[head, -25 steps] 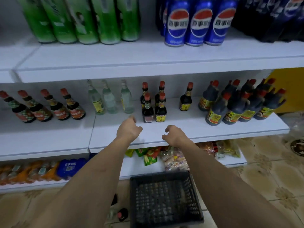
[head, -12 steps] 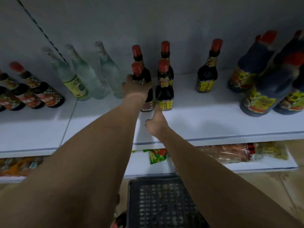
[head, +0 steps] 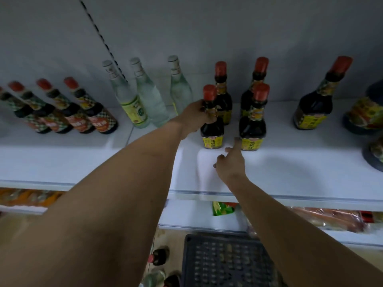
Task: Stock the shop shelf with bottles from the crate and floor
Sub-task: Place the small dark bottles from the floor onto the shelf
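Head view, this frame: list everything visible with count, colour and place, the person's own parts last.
Small dark sauce bottles: four, red caps, yellow labels, two rows at shelf centre.
Clear bottles: three, white caps, left of those.
Checked-label dark bottles: at least four, red caps, far left of shelf.
Larger dark bottle: one, red cap, right of centre.
Big dark bottles: at least two, partly cut off at the right edge.
Shelf: white.
Snack packets: orange and green, lower shelf.
Crate: one, dark, on the floor.
Floor bottles: a few, left of the crate.
Left hand: gripping the front-left sauce bottle.
Right hand: open, one finger at the front-right bottle's base.
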